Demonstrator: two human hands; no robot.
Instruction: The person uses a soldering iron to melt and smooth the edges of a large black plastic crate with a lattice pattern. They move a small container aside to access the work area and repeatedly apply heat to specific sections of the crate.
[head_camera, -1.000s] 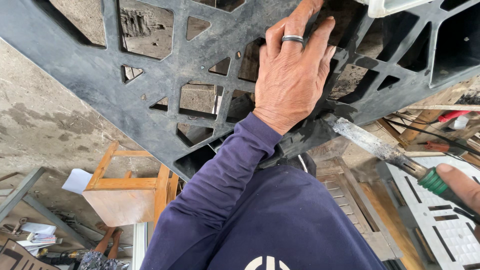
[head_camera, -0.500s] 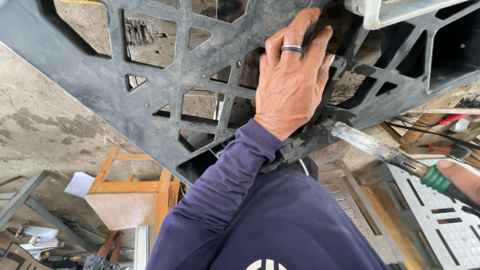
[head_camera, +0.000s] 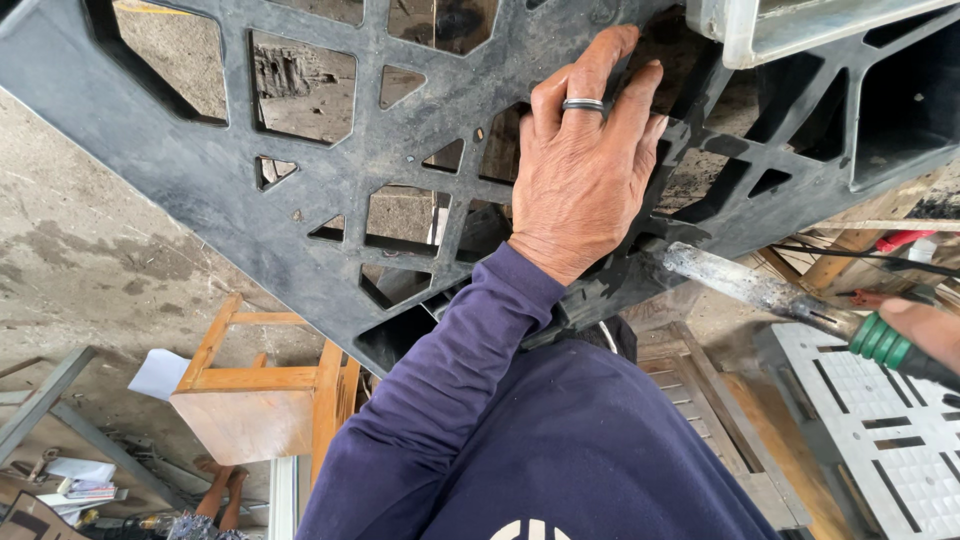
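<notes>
A large black plastic pallet (head_camera: 300, 200) with a lattice of openings fills the upper half of the head view. My left hand (head_camera: 590, 170), with a ring on one finger and a purple sleeve behind it, lies flat on the pallet's ribs, fingers stretched upward. At the right edge my right hand (head_camera: 925, 330) grips the green handle of a tool (head_camera: 880, 342). Its scorched metal shaft (head_camera: 740, 285) points left, with the tip against the pallet's lower edge just below my left wrist.
A wooden stool (head_camera: 250, 390) stands on the concrete floor (head_camera: 80, 260) at lower left, with papers (head_camera: 160, 372) beside it. A light grey grid pallet (head_camera: 880, 430) lies at lower right. A whitish plastic box (head_camera: 800, 30) sits at the top right. Wooden boards and cables (head_camera: 860, 255) lie behind the tool.
The view has tilted slightly, so the pallet and my left hand sit a little lower in frame. Both hands keep their places on the pallet and the tool.
</notes>
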